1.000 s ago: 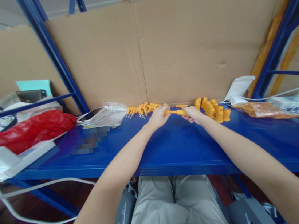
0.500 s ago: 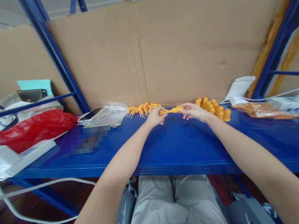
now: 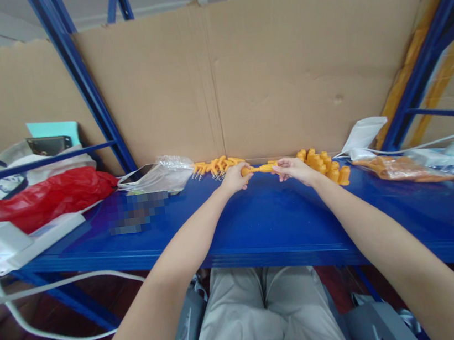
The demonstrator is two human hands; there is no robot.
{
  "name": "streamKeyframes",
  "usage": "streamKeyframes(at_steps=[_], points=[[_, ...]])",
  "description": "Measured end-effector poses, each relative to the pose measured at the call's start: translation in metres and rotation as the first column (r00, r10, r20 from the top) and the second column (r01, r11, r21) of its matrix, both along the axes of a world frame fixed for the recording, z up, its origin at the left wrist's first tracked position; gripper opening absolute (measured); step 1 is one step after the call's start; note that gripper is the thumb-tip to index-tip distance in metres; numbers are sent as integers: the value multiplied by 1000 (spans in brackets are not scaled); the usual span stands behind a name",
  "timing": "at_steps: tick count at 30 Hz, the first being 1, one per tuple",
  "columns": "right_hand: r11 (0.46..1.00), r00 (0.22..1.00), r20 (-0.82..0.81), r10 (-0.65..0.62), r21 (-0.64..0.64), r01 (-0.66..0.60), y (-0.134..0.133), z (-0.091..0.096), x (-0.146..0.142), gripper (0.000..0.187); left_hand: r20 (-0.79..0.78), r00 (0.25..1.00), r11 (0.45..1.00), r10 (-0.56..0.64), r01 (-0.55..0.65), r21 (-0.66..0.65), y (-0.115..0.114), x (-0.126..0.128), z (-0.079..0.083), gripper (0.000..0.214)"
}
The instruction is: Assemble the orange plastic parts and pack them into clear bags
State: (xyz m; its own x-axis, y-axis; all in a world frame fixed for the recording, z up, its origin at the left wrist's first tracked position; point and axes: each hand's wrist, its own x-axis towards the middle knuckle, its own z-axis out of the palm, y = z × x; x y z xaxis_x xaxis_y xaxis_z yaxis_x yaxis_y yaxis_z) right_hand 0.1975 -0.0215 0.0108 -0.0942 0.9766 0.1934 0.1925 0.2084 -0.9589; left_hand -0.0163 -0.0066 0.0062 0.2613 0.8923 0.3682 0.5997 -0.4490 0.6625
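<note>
Between my hands, level above the back of the blue shelf, is a slim yellow-orange piece (image 3: 266, 168) with a narrow middle. The fingers of my left hand (image 3: 236, 178) are closed on its left end, and my right hand (image 3: 294, 170) pinches the right end between thumb and fingertips. Its exact kind is too small to make out. Behind my left hand lies a row of similar orange pieces (image 3: 215, 166) with small metal clasps or chains. Just right of my right hand, several thicker orange pieces (image 3: 323, 163) stand bunched together.
To the left are a clear plastic bag (image 3: 164, 175), a red bag (image 3: 55, 198) and a white power strip (image 3: 47, 238). A bag of orange material (image 3: 406, 167) lies on the right. Cardboard (image 3: 273, 74) closes off the back; blue posts (image 3: 90, 87) flank it.
Almost nothing differs. Both hands keep their hold on the orange piece in the same spot, with only a tiny shift of the right fingers.
</note>
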Motion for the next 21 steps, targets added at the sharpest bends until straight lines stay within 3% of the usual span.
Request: streamKeyframes(at_steps=[16, 21], points=[[998, 999, -30, 27, 60, -25, 11, -8, 2, 22, -135, 990, 978, 41, -12, 209, 6, -2, -1, 20], [967, 998, -30, -58, 246, 63, 30, -17, 6, 37, -184, 982, 952, 53, 5, 305, 12, -4, -8, 62]])
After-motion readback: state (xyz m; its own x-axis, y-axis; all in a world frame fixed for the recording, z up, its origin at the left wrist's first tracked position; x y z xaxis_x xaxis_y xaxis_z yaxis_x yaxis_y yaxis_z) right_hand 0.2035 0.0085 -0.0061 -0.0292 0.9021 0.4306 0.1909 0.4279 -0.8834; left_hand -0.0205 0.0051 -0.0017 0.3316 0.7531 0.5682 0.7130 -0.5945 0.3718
